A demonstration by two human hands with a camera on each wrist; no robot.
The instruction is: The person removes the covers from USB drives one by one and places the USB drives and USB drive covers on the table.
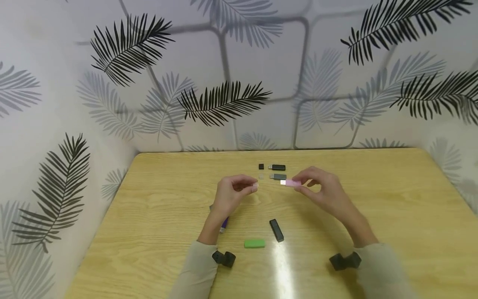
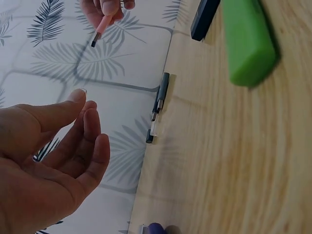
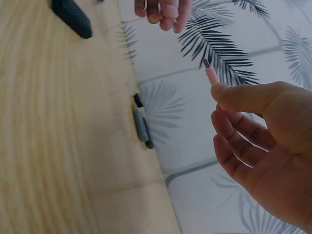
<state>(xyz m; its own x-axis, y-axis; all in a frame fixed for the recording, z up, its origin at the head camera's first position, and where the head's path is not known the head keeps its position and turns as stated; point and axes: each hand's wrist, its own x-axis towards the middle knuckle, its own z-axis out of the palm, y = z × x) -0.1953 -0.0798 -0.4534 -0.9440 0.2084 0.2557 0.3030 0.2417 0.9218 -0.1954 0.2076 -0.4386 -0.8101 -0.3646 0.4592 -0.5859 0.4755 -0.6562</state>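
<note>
Between thumb and fingertips my right hand [image 1: 322, 189] pinches a pink USB stick [image 1: 292, 182], its bare metal plug pointing left, above the table. To its left, my left hand [image 1: 233, 192] pinches a small clear cap [image 2: 84, 90], mostly hidden by the fingertips. The two hands are apart. Just beyond them lie a grey USB stick [image 1: 279, 177] with a clear cap [image 1: 261, 177] to its left, and a black USB stick [image 1: 278, 167] with a black cap [image 1: 261, 166] to its left.
Closer to the person, a green USB stick [image 1: 254, 243] and a larger black stick [image 1: 276, 230] lie on the wooden table [image 1: 149, 207]. A purple USB stick [image 1: 224, 224] is partly covered by the left forearm. Leaf-patterned wall covering rises behind the table.
</note>
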